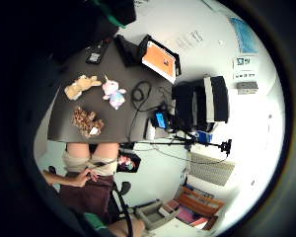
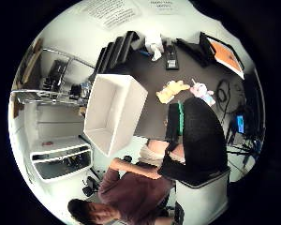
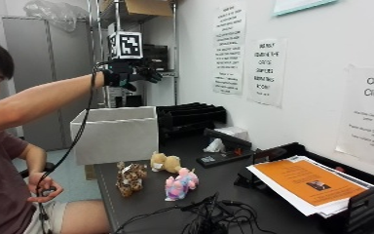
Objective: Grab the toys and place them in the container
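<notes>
Cables [image 3: 206,217] nearest; three toys [image 3: 155,178] beside white container [image 3: 116,134]; hand [image 3: 132,73] raised, fingers relaxed, empty

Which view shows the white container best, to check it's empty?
The right thumb side palm view: it looks down into the white container and shows a bare interior, all three toys lying outside on the table. The outside view shows only its outer wall from the side. The little finger side palm view doesn't show it.

Below the raised gloved hand [image 3: 132,73], the table [image 3: 239,195] looks dark and matt. Three toys [image 3: 173,184] are fuzzy plush cloth. The container [image 3: 116,134] nearest the hand looks smooth, matt white. Orange paper [image 3: 300,181] lies farther off.
</notes>
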`<act>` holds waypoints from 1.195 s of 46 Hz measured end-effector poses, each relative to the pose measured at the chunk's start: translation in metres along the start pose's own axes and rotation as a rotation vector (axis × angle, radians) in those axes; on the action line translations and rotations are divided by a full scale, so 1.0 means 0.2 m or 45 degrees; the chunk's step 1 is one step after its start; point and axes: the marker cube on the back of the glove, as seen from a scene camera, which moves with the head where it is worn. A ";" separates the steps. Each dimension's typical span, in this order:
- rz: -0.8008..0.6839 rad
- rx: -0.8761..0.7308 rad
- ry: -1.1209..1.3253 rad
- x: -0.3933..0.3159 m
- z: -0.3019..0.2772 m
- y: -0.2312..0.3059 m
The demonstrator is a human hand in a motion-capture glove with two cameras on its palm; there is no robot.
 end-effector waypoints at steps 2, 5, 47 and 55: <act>0.030 -0.002 0.033 -0.01 0.00 -0.02; 0.073 -0.018 0.111 -0.02 0.01 -0.05; 0.276 -0.192 -0.084 0.53 0.37 -0.38; 0.257 -0.282 -0.068 0.56 0.64 -0.43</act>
